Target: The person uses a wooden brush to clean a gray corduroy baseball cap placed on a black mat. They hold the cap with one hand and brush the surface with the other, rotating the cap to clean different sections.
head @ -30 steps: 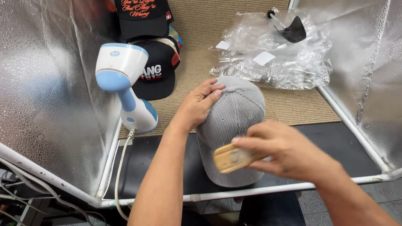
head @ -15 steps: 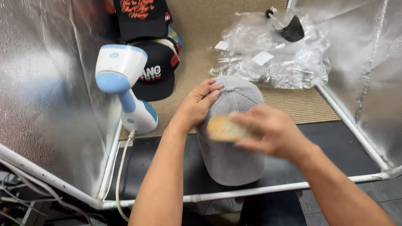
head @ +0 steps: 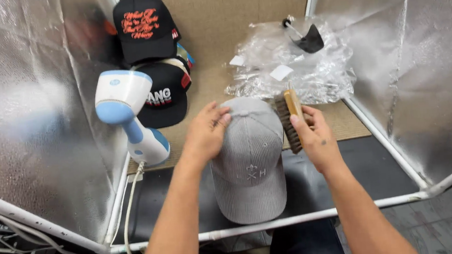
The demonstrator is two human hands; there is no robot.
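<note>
A grey corduroy cap (head: 249, 162) lies on the black mat with its brim toward me. My left hand (head: 205, 131) rests flat on the cap's left crown, holding it down. My right hand (head: 314, 139) grips a wooden brush (head: 289, 118) with dark bristles, held upright against the cap's right side, bristles facing the cap.
A white and blue handheld steamer (head: 127, 112) stands at the left, its cord trailing down. Two black caps (head: 147, 26) with orange and white lettering lie behind it. Crumpled clear plastic bags (head: 291, 69) lie at the back right. Silver reflective walls (head: 23, 104) and a white pipe frame (head: 317, 216) enclose the space.
My right hand has carried the brush from the cap's brim up over the crown to the cap's right side. The left hand has stayed on the cap.
</note>
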